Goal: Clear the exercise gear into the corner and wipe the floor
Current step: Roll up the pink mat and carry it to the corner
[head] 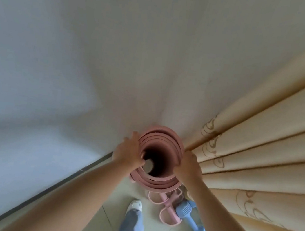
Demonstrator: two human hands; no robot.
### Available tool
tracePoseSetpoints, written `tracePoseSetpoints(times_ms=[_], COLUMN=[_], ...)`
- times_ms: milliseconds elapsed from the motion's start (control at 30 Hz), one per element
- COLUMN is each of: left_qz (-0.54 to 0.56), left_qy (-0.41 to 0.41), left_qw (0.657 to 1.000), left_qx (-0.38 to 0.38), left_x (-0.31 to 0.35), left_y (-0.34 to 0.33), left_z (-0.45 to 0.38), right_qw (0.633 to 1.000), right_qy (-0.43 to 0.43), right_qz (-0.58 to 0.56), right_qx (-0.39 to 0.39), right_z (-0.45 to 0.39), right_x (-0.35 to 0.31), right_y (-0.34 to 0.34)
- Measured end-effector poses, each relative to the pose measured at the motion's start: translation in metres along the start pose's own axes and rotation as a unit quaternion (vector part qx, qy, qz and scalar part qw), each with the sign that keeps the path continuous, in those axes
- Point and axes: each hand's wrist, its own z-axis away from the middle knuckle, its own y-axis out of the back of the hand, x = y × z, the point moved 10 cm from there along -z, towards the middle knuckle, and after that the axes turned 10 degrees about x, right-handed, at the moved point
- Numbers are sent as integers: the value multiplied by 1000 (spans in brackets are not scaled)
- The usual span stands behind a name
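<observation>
Pink yoga mat (155, 185), rolled into a loose tube, stands upright on end in the corner of a room, seen straight down its dark hollow core from the head camera. A person holds it at the top rim with both arms stretched forward. Left hand (128, 150) wraps the left side of the roll, fingers curled over the outer layers and thumb hooked over the edge into the opening. Right hand (189, 166) clasps the right side of the rim, fingers bent round the outer coils, back of the hand toward the camera.

On the pale tiled floor (104, 222) just beside the base of the mat lie a pink pedal resistance band (163, 207) and a blue dumbbell (192, 222), the band partly resting against the dumbbell. Cream curtain (259, 147) with a brown printed pattern hangs in folds on the right, touching the mat's side. Plain white walls (79, 48) meet behind the roll, with a dark baseboard (62, 183) along the left wall. The person's white shoes (135, 205) and blue jeans (130, 227) show below.
</observation>
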Motion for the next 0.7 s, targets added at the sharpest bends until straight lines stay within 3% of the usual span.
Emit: tracePoseSetpoints(times_ms=[167,333,467,700], left_qz=[-6,-12,-9,-49], left_qy=[12,27,3,-11], left_qw=[1000,1000,1000,998], left_qx=[-22,1,30,23], left_x=[13,15,17,12], left_y=[-45,-81,-90,-93], left_z=[-68,-111,-125,-132], right_qw=[999,998,996,996], right_qy=[-27,-54,-6,12], right_qz=[-34,-18,59,40], right_qx=[24,41,71,78], right_z=[-64,-111,-128,-136], right_x=[11,21,24,20], right_y=[-25,-55,-64,-67])
